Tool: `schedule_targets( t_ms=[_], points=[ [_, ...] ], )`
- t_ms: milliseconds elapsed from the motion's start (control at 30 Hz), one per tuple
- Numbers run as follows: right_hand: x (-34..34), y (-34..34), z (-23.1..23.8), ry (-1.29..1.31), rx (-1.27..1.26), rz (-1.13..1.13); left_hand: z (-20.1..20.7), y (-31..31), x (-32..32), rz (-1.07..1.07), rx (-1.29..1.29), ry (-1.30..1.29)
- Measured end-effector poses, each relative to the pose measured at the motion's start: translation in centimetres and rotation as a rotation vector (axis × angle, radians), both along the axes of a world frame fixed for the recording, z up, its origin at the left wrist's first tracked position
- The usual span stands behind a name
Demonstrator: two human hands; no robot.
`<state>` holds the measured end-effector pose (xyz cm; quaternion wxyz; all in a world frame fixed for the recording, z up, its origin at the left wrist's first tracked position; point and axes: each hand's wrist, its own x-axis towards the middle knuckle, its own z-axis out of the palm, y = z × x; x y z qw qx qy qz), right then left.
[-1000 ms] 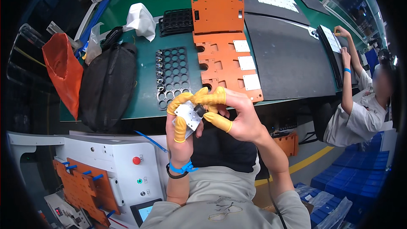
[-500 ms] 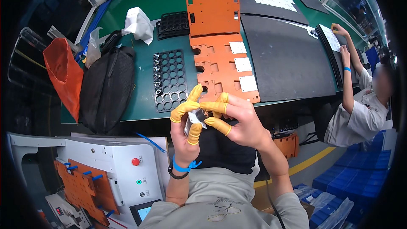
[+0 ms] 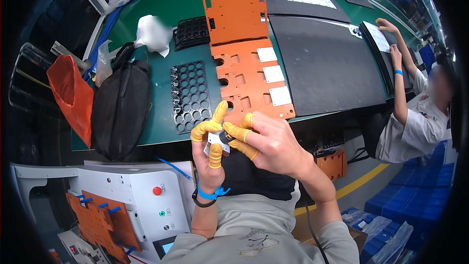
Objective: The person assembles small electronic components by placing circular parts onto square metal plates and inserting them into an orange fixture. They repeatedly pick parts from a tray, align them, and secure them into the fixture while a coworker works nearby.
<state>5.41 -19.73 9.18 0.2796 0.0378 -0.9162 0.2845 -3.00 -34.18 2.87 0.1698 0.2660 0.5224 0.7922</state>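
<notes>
Yellow finger cots cover several fingers of both my hands. My left hand [image 3: 209, 159] grips a small white-silver plate [image 3: 214, 140] between thumb and fingers, in front of the bench edge. A round black part [image 3: 225, 137] sits against that plate, and the fingertips of my right hand [image 3: 273, 144] pinch it, partly hiding it. Just beyond lies an orange fixture board [image 3: 251, 80] with cutouts and white square plates [image 3: 280, 96] along its right side. Left of the board, a black tray [image 3: 192, 99] of round holes carries shiny round parts [image 3: 175, 88] in its left column.
A black bag [image 3: 121, 110] and an orange sack [image 3: 72, 98] stand at the left. Dark flat sheets [image 3: 327, 66] cover the bench to the right, where a co-worker [image 3: 415, 127] handles white-topped sheets. A white machine [image 3: 141, 195] with a red button is at lower left.
My right fingers have closed in more tightly around the black part. Both hands and the held plate sit slightly further left and lower in the picture; the whole view has shifted a little.
</notes>
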Motion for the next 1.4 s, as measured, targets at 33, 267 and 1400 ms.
schedule_targets(
  t_ms=[33,267,1400],
  points=[
    [-0.1,0.2,-0.3,0.01,-0.002,0.007,-0.3,0.0,0.0,-0.005,-0.004,-0.014],
    [0.1,0.0,-0.8,-0.068,-0.012,-0.031,-0.7,0.9,-0.4,0.035,-0.075,0.117],
    [0.8,0.9,-2.4,0.066,-0.5,-0.271,1.2,2.7,-0.5,-0.012,-0.279,-0.001]
  ],
)
